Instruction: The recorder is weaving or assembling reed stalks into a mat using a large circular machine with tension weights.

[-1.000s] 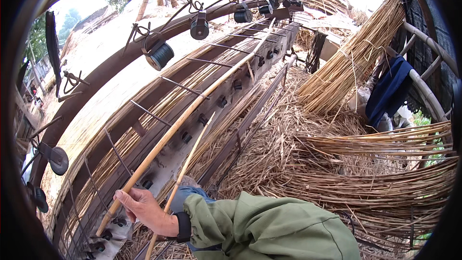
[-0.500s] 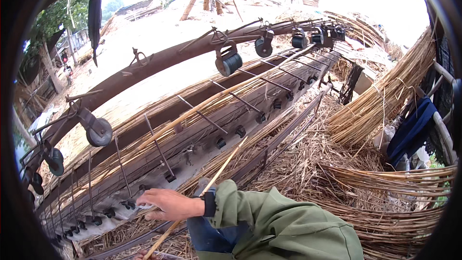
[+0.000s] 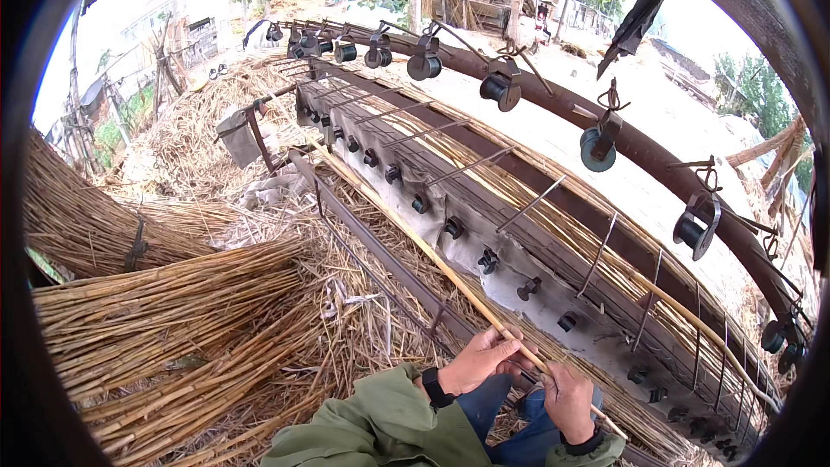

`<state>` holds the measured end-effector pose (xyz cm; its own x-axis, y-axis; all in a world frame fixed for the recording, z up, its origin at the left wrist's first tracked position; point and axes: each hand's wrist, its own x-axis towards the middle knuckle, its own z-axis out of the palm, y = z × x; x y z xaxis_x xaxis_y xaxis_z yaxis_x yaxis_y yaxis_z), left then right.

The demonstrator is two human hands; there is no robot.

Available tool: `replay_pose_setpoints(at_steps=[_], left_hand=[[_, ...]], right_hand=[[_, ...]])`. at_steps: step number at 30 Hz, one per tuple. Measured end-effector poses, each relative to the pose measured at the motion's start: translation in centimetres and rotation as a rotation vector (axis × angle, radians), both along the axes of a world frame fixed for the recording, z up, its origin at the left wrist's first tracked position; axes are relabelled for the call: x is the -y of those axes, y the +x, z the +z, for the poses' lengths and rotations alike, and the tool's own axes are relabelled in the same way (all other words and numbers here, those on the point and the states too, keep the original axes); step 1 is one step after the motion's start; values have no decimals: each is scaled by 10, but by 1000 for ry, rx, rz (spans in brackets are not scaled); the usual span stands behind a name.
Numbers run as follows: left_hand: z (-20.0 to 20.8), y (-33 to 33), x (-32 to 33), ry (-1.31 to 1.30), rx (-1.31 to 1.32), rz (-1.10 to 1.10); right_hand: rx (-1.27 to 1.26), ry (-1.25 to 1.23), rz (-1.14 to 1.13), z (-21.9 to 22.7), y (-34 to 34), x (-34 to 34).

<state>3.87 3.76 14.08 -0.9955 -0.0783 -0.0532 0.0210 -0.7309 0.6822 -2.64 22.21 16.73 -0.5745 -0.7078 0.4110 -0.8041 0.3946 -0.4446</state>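
A long pale reed stalk (image 3: 432, 255) slants from the far left down to my two hands, its short lower end poking out past the right one. My left hand (image 3: 482, 363) pinches the stalk between thumb and fingers. Just beyond, my right hand (image 3: 571, 399) is closed around it nearer its lower end. Both hands are above my knees, in front of the long weaving frame (image 3: 657, 355). Small dark bobbins (image 3: 454, 227) line its pale near face, and thin metal rods jut out above them.
A curved rusty pipe (image 3: 553, 97) carries hanging spools of dark wire (image 3: 500, 86) along the far side. A metal rail (image 3: 380, 259) runs on the near side. Bundled reeds (image 3: 164, 320) lie at the left, over loose straw (image 3: 346, 329). A dark cloth strip (image 3: 635, 17) hangs upper right.
The view has swung right, so the reed bundles now lie on the left. My right hand has left the bobbins and now grips the stalk together with my left hand.
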Motion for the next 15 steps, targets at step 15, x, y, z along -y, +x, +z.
replay_pose_setpoints(at_steps=[15], left_hand=[[24,-43,112,-273,3,200]], right_hand=[[-85,7,-99,21,-12,87]])
